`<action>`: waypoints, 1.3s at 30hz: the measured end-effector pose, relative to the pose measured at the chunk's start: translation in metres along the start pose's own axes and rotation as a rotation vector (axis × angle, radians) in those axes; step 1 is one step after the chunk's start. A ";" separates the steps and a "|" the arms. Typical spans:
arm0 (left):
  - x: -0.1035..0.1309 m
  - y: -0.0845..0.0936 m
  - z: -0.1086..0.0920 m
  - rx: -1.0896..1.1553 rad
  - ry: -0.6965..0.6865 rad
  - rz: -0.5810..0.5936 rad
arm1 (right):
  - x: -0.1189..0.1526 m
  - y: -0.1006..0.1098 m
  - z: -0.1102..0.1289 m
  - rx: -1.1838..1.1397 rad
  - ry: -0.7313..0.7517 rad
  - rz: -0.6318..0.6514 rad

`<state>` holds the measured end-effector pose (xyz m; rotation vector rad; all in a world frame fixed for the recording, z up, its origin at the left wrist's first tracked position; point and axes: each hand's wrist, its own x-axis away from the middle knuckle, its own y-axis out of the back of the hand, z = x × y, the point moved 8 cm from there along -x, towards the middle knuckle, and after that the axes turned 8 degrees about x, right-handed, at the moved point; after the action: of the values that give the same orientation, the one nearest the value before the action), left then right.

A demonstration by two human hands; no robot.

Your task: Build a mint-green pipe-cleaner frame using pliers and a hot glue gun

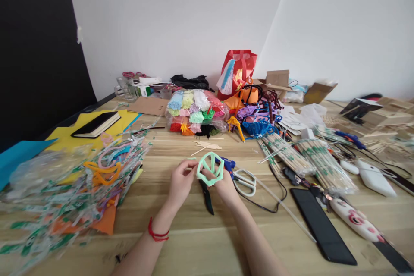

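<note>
Nearest, a red cord bracelet circles the left wrist. Past it, a black-handled tool lies on the surface; a lowered wrist might knock it. The mint-green frame is up between the two hands: its slim struts look bendable, so squeezing too hard could warp it, and a one-sided hold could let it twist. The right grip is clamped on the frame, fingers drawn in and partly visible through its gaps. The left grip has its fingertips bunched almost together at the frame's left edge; whether they pinch it, I cannot tell. Beside the right grip lie white-handled scissors, a black cord that could snag an arm swinging right, and a blue glue gun. Farther off are loose wooden sticks, a bagged bundle of coloured stems and a red bag.
</note>
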<state>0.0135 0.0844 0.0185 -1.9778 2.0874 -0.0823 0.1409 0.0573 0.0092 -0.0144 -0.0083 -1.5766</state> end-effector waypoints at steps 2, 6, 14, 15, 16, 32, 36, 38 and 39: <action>0.003 -0.008 0.000 0.067 0.078 0.051 | 0.002 -0.005 0.000 -0.016 -0.012 0.040; 0.011 -0.026 0.008 0.124 0.244 0.224 | 0.003 -0.014 -0.011 0.010 -0.059 0.132; 0.000 -0.008 0.003 -0.265 -0.050 0.148 | 0.002 -0.014 -0.024 0.094 -0.049 0.153; 0.000 -0.007 0.001 -0.296 -0.090 0.138 | 0.002 -0.014 -0.022 0.100 -0.054 0.154; 0.001 -0.007 -0.001 -0.313 -0.118 0.132 | 0.002 -0.014 -0.020 0.103 -0.060 0.158; 0.006 -0.012 -0.013 -0.452 -0.290 0.134 | 0.004 -0.010 -0.003 -0.041 -0.072 0.068; 0.006 -0.011 -0.013 -0.534 -0.320 0.121 | 0.004 -0.010 0.000 -0.046 -0.050 0.042; 0.006 -0.010 -0.012 -0.560 -0.314 0.109 | 0.002 -0.010 -0.002 -0.053 -0.044 0.034; 0.006 -0.010 -0.012 -0.571 -0.305 0.105 | 0.002 -0.010 -0.003 -0.055 -0.041 0.033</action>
<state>0.0203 0.0765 0.0313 -1.9864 2.1534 0.8681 0.1311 0.0558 0.0058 -0.0896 0.0028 -1.5436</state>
